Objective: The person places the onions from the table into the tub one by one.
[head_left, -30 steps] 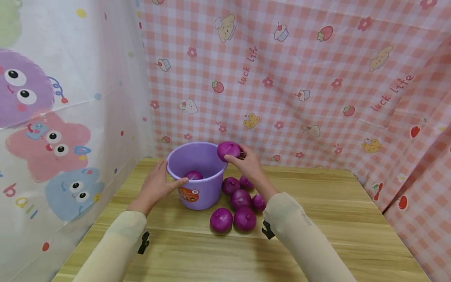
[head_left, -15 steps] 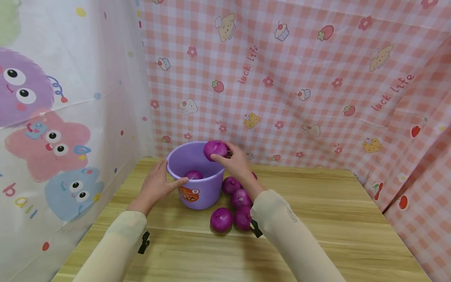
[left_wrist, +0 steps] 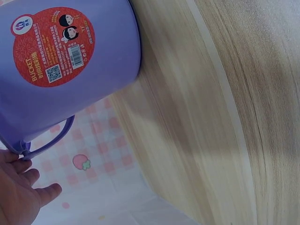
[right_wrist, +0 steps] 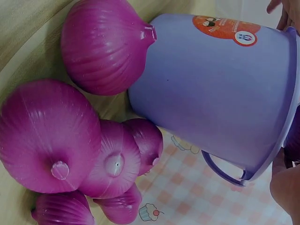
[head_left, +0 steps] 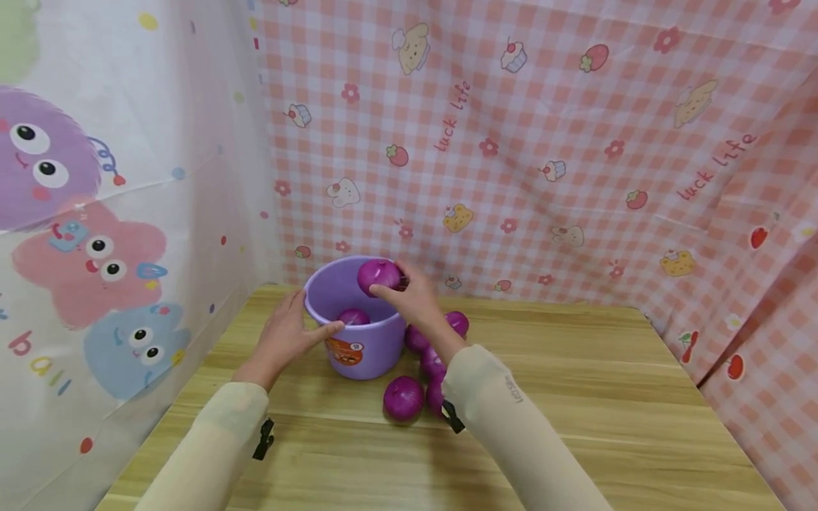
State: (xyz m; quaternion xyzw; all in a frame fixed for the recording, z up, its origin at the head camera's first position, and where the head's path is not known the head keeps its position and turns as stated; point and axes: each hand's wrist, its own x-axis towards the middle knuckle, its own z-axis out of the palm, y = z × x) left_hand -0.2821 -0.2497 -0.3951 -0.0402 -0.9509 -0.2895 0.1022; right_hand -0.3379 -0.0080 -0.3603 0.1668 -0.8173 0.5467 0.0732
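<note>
A purple bucket [head_left: 369, 351] stands upright on the table with a red-orange label [left_wrist: 54, 47] on its side. My left hand [head_left: 285, 337] holds its rim at the left, thumb on the front edge and fingers along the outer side by the handle [left_wrist: 54, 140]. Between thumb and fingers, my right hand [head_left: 415, 298] grips a purple onion [head_left: 378, 275] over the right part of the bucket's opening. Another onion [head_left: 354, 317] lies inside the bucket. Only a sliver of the held onion and part of the right hand show at the edge of the right wrist view.
Several loose onions lie right of the bucket: one in front [head_left: 403, 399], another at the back [head_left: 456, 323], others partly hidden by the right forearm. The wooden table [head_left: 575, 397] meets a pink checked cloth [head_left: 511, 184] behind and a white cartoon cloth [head_left: 211, 213] at left.
My right hand has carried the onion left, from beside the bucket's right rim to over its opening. The left hand and the bucket have stayed in place.
</note>
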